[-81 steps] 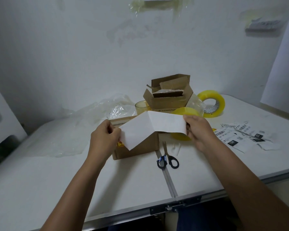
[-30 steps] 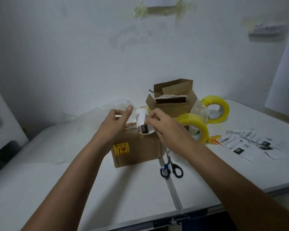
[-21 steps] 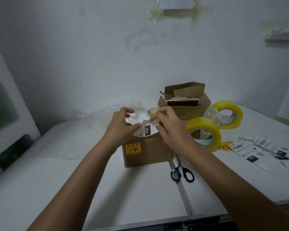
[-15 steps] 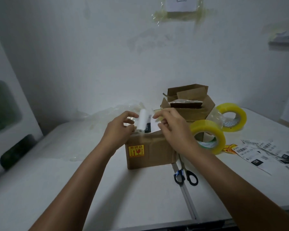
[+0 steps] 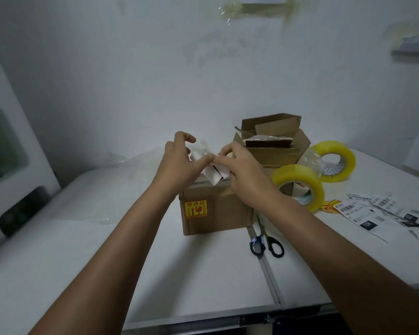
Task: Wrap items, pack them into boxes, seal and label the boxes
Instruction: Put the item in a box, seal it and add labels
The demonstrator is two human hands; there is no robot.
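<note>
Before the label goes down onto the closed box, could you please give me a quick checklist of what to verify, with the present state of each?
1. Label held by both hands: ok. The left hand and right hand pinch it together above the box.
2. Backing peeled away: cannot tell; the paper is crumpled between the fingers.
3. Closed box sealed: cannot tell; its top is hidden by the hands.
4. Fragile sticker left uncovered: ok, it sits on the front face, away from the top.
5. Scissors clear of the work: ok, flat on the table right of the box.
6. Near tape roll clear: not ok, it stands close beside the right wrist.
</note>
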